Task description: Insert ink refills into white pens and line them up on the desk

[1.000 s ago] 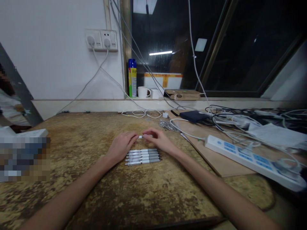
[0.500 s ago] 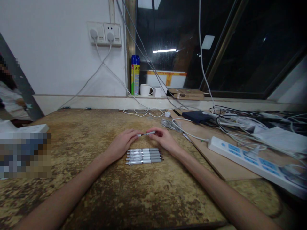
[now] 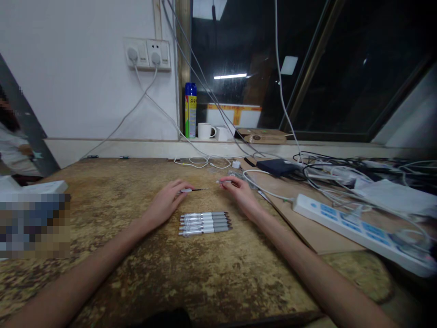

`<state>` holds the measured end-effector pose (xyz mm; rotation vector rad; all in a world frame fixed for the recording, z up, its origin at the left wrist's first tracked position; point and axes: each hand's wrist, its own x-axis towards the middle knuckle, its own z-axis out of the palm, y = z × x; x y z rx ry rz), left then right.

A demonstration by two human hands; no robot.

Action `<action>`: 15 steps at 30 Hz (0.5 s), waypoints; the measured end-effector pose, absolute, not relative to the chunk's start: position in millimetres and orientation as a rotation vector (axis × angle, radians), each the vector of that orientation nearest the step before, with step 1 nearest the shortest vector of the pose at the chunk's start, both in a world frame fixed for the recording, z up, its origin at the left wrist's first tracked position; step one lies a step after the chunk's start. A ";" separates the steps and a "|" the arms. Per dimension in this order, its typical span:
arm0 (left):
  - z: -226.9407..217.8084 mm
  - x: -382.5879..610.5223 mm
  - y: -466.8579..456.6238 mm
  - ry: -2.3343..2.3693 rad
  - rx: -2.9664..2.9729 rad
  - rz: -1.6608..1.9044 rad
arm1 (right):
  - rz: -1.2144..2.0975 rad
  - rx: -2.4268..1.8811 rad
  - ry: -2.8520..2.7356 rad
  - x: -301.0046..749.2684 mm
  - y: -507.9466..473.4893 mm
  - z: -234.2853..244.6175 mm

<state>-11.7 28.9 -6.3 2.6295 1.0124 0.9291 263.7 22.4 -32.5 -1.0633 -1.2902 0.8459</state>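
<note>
Between the fingers of my left hand [image 3: 170, 197] is a white pen barrel [image 3: 186, 190], with a thin dark refill [image 3: 198, 189] sticking out of it to the right. My right hand [image 3: 240, 193] pinches a small pale pen part [image 3: 221, 182], apart from the refill's tip; the fingers hide most of it. Below and between the hands, a row of several white and grey pens [image 3: 205, 223] lies side by side on the worn wooden table [image 3: 153, 269], their grey ends to the right.
A power strip [image 3: 362, 232] and tangled cables lie on a board at right. Behind my right hand is a clear plastic bag [image 3: 251, 181] near a dark flat box [image 3: 277, 166]. A spray can [image 3: 190, 111] and white mug [image 3: 205, 130] stand on the sill. Far left, a person is partly visible.
The pen has come apart: my left hand has moved left with the barrel and refill, my right hand slightly right with the other part. The row of pens lies as before.
</note>
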 end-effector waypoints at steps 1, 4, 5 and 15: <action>-5.6 -12.9 27.9 1.015 2.634 0.924 | 0.801 -1.093 -1.327 262.5 22.0 -33.1; -4.5 -14.2 22.7 1.000 2.638 0.930 | 0.734 -1.122 -1.495 255.1 19.3 -35.9; -4.6 -14.0 20.7 0.989 2.644 0.932 | 0.736 -1.108 -1.552 252.0 18.0 -36.7; -8.6 -12.2 13.0 0.968 2.664 0.958 | 0.821 -1.034 -1.691 238.4 2.6 -31.2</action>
